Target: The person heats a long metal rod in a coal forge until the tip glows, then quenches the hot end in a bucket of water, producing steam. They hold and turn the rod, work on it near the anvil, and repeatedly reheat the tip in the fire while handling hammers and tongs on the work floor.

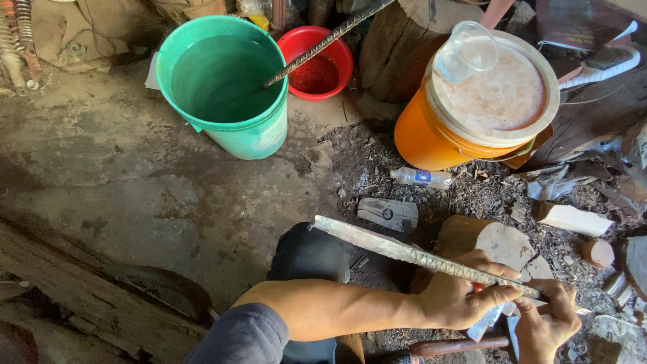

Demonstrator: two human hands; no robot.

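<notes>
A long ribbed steel bar [397, 251] with a flattened, pointed end lies slanted across the lower middle of the head view. My left hand [461, 291] wraps around the bar near its right end, thumb on top. My right hand [547, 322] grips the same bar's end just beyond, fingers closed on it. Under the hands sits a wooden stump [495, 241]. A wooden-handled tool [448, 347] lies below my hands at the frame's bottom edge.
A green bucket [229, 94] of water holds another ribbed bar [323, 44]. A red bowl [317, 64] stands behind it. An orange barrel with a white lid [485, 101], a plastic bottle [421, 177], wood offcuts [573, 219] and a metal block [387, 213] lie on the dirt floor.
</notes>
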